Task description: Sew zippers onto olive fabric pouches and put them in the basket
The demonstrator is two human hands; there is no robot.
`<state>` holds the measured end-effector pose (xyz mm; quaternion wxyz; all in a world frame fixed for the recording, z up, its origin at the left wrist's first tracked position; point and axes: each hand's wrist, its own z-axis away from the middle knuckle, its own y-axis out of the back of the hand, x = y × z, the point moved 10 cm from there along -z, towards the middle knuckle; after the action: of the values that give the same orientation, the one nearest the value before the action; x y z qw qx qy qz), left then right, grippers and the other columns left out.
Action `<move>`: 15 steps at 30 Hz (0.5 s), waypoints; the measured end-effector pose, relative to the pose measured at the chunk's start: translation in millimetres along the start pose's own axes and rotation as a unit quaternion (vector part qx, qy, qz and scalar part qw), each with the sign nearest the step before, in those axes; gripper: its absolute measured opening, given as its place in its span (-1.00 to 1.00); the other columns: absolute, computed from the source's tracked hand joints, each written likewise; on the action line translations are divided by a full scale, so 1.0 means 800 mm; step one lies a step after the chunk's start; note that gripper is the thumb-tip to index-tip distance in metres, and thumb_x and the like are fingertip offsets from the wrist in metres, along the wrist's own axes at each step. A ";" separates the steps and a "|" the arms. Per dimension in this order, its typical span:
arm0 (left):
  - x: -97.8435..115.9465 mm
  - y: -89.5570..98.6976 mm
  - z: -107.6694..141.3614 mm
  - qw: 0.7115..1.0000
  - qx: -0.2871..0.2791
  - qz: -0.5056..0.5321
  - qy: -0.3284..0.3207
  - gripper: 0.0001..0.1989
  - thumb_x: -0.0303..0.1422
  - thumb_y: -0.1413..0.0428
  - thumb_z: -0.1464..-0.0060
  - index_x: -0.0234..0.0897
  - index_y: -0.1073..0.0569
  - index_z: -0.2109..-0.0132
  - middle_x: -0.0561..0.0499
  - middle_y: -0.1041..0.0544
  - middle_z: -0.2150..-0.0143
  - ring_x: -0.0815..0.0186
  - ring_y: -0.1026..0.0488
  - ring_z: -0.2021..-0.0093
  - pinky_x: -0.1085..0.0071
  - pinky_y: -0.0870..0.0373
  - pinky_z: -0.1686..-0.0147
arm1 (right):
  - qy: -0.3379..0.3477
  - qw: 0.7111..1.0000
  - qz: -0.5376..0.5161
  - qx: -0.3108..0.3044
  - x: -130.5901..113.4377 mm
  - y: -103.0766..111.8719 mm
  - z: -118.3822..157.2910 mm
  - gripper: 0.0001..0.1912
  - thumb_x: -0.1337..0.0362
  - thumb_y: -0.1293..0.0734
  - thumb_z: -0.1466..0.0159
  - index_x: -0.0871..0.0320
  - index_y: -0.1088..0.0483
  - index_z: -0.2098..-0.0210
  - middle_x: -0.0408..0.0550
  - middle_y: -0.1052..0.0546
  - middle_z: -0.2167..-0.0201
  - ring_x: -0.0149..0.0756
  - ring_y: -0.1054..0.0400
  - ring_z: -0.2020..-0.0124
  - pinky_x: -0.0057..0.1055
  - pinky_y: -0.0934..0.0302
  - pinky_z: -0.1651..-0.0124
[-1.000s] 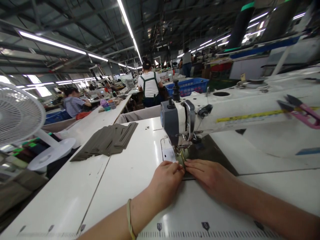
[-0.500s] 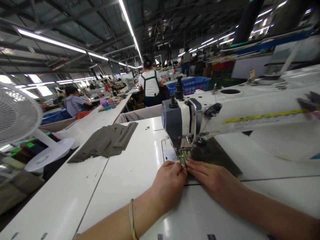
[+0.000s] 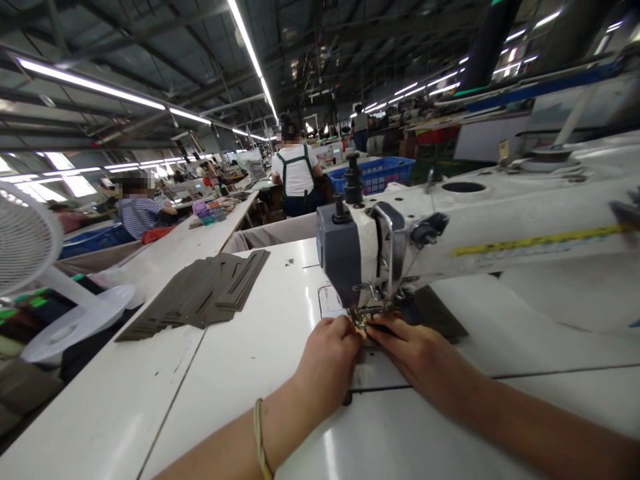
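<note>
A white and grey sewing machine (image 3: 340, 253) stands before me, its presser foot (image 3: 361, 319) low over the bed. A dark grey-brown flat panel (image 3: 440, 313) lies under the machine arm, partly hidden by my right hand. Left of the foot, my left hand (image 3: 330, 360) is closed, its fingertips pinched at the panel's near edge; what lies between them is mostly hidden. My right hand (image 3: 425, 353) comes in from the right, with fingers and thumb gripping the panel close beside the foot. Both hands nearly meet there.
Left on the white table (image 3: 260, 360) lies a fanned stack of similar panels (image 3: 195, 293). A white fan (image 3: 80, 307) stands at the far left. Beyond are a blue crate (image 3: 373, 175), a person in a white shirt (image 3: 295, 170) and another in stripes (image 3: 140, 213).
My right hand's fingers have moved in closer to the presser foot and bent more. The panel's visible corner has shifted away and left. The whole view has moved slightly.
</note>
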<state>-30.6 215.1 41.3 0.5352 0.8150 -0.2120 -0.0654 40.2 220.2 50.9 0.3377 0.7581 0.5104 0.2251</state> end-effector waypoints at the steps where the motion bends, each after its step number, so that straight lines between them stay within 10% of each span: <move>1: -0.003 0.004 0.004 1.000 0.012 0.021 0.014 -0.90 -0.48 -0.06 -0.08 -0.31 -0.47 0.26 -0.07 -0.46 0.28 0.25 -0.44 0.30 0.32 -0.45 0.27 | 0.003 1.000 0.013 0.003 -0.002 0.001 0.002 -0.70 0.49 -0.10 -0.26 0.27 -0.45 0.21 0.12 -0.52 0.20 -0.25 -0.44 0.21 -0.34 -0.39 0.13; 15: 0.002 0.002 0.001 0.998 0.030 0.007 -0.050 -0.82 -0.43 0.03 -0.19 -0.28 -0.41 0.36 0.01 -0.54 0.28 0.35 -0.47 0.12 0.25 -0.18 -0.14 | 0.050 0.997 0.053 0.004 -0.004 -0.002 0.000 -0.64 0.57 -0.05 -0.23 0.35 -0.46 0.26 0.15 -0.55 0.27 -0.26 -0.47 0.28 -0.41 -0.40 0.20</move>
<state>-30.2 213.1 42.4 0.5001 0.8247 -0.2461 -0.0957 38.0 217.8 49.9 0.2963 0.7731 0.4868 0.2785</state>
